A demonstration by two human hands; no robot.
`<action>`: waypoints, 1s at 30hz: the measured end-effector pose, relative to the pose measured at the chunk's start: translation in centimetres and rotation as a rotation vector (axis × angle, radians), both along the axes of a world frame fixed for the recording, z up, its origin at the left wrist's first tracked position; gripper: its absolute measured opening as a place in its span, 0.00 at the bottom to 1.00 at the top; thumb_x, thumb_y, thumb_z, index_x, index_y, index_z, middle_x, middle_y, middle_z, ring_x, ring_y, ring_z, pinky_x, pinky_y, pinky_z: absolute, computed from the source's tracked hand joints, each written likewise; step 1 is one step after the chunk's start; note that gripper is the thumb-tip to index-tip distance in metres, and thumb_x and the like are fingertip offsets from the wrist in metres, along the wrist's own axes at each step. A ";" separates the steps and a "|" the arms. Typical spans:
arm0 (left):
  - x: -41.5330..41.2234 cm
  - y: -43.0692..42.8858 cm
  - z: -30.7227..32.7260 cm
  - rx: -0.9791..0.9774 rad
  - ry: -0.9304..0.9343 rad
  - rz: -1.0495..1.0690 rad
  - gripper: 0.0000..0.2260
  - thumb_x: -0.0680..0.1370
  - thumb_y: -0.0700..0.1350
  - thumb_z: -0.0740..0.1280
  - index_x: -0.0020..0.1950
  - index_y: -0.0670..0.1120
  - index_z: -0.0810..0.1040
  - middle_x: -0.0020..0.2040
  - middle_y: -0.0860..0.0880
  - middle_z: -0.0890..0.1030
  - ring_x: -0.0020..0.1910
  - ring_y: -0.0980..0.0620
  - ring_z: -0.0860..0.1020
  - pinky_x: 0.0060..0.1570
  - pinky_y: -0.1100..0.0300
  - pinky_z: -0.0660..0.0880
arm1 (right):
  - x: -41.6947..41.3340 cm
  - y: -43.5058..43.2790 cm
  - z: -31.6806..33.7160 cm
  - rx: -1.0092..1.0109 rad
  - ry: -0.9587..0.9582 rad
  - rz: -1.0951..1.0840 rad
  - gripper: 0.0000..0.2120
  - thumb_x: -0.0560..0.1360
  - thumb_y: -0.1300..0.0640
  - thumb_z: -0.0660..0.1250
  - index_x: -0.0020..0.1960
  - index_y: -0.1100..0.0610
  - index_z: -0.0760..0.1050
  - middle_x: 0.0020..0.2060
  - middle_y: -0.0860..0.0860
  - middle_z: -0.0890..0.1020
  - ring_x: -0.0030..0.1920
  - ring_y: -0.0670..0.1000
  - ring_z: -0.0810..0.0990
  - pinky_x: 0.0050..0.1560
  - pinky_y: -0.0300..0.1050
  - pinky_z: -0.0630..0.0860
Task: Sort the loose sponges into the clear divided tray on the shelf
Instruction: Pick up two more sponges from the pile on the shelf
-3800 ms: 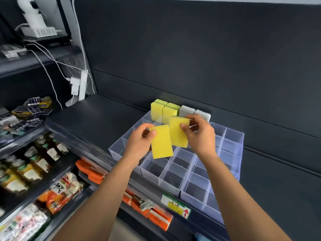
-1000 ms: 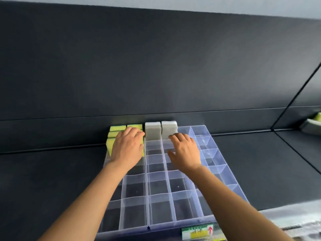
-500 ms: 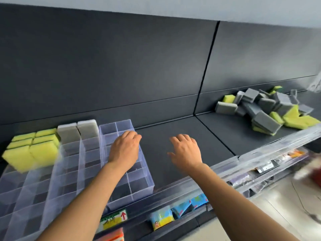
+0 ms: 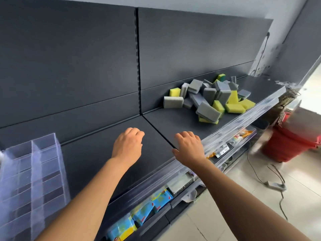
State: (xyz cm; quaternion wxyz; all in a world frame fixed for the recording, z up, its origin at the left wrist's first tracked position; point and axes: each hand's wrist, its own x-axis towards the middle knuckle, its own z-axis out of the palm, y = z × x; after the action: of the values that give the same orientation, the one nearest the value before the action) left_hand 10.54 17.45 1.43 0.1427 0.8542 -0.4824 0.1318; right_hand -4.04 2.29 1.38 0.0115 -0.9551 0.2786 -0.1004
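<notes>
A heap of loose sponges (image 4: 210, 98), grey and yellow, lies on the dark shelf (image 4: 97, 153) at the right back. The clear divided tray (image 4: 33, 180) sits at the far left edge of the view, its visible cells holding nothing. Both my hands hover over the bare shelf between tray and heap. My left hand (image 4: 127, 145) has loosely curled fingers and holds nothing. My right hand (image 4: 189, 147) is over the shelf's front rail, fingers relaxed, also holding nothing. The sponges standing in the tray are out of view.
A clear plastic rail (image 4: 225, 126) runs along the shelf's front edge. Packaged goods (image 4: 139, 214) fill the shelf below. A red bin (image 4: 286, 143) and a cable with a power strip (image 4: 274, 185) are on the tiled floor at right.
Both hands let go of the yellow sponges in the tray and left it. The view swung right; hands now hover over bare shelf, nearer the sponge heap.
</notes>
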 end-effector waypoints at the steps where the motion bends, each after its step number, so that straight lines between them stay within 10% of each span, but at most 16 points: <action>1: 0.0 -1.6 0.0 -0.002 0.003 -0.021 0.12 0.70 0.38 0.73 0.52 0.42 0.79 0.51 0.47 0.80 0.53 0.45 0.77 0.47 0.53 0.75 | -0.3 -1.4 0.0 0.001 0.001 -0.019 0.21 0.74 0.47 0.65 0.64 0.53 0.69 0.62 0.51 0.73 0.65 0.54 0.67 0.63 0.47 0.63; 24: 7.9 -31.5 -2.6 0.125 0.027 -0.038 0.23 0.77 0.41 0.64 0.71 0.44 0.63 0.74 0.44 0.60 0.72 0.46 0.59 0.67 0.53 0.60 | 4.2 -25.6 -1.4 0.035 -0.084 -0.180 0.31 0.73 0.42 0.66 0.71 0.50 0.59 0.61 0.51 0.72 0.61 0.56 0.69 0.60 0.49 0.66; 30: 8.4 -33.7 -2.7 0.222 -0.053 0.114 0.24 0.76 0.47 0.66 0.70 0.52 0.65 0.60 0.48 0.72 0.60 0.46 0.67 0.54 0.54 0.66 | 5.4 -28.3 -1.0 0.169 -0.098 -0.091 0.35 0.69 0.39 0.68 0.71 0.47 0.60 0.58 0.51 0.72 0.59 0.54 0.68 0.54 0.47 0.69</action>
State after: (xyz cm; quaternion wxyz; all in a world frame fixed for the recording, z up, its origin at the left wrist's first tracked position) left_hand 18.93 -16.27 -1.24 0.0268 0.8869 -0.4483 0.1081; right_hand 1.35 -25.97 0.39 0.1008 -0.9311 0.3281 -0.1235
